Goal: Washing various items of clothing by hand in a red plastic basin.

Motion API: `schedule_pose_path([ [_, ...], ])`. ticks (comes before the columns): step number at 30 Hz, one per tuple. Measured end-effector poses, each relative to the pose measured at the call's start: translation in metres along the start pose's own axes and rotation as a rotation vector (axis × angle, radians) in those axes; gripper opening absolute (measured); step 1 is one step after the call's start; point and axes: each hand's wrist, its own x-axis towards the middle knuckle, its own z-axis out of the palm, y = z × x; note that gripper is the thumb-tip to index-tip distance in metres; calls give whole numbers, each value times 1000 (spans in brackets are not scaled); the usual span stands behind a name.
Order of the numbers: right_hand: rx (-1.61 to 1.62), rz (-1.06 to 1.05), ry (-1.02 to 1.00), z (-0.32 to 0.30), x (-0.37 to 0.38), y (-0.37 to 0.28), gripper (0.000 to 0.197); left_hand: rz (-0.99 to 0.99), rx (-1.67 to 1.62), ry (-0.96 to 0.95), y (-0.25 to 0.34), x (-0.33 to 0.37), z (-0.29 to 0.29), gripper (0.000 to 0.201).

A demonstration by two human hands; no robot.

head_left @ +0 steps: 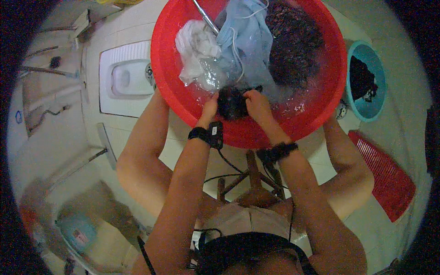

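Observation:
Between my two hands a small black cloth is stretched just above the near side of a large red basin. My left hand grips its left edge, and my right hand pinches its right edge. Beyond them, a white cloth, a light blue garment with a white cord and a dark garment lie wet in the water. A metal tube slants into the basin from the far side. The cloth's exact kind cannot be made out.
Right of the basin stands a turquoise bucket with black cloth inside. A red ribbed washboard-like panel lies on the tiles. To the left is a white squat toilet. Cables run from my wrist straps, and a wooden stand is under the basin.

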Motion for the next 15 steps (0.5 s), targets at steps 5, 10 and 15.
schedule_pose_path([
  [5,760,77,109,-49,-57,-63,18,-433,-933,-465,61,-37,12,46],
  [10,462,163,264,-39,-60,-80,27,-252,-873,-389,67,-83,33,45],
  [15,182,-19,431,-15,-31,-68,31,18,-341,-229,-3,-40,42,46],
])
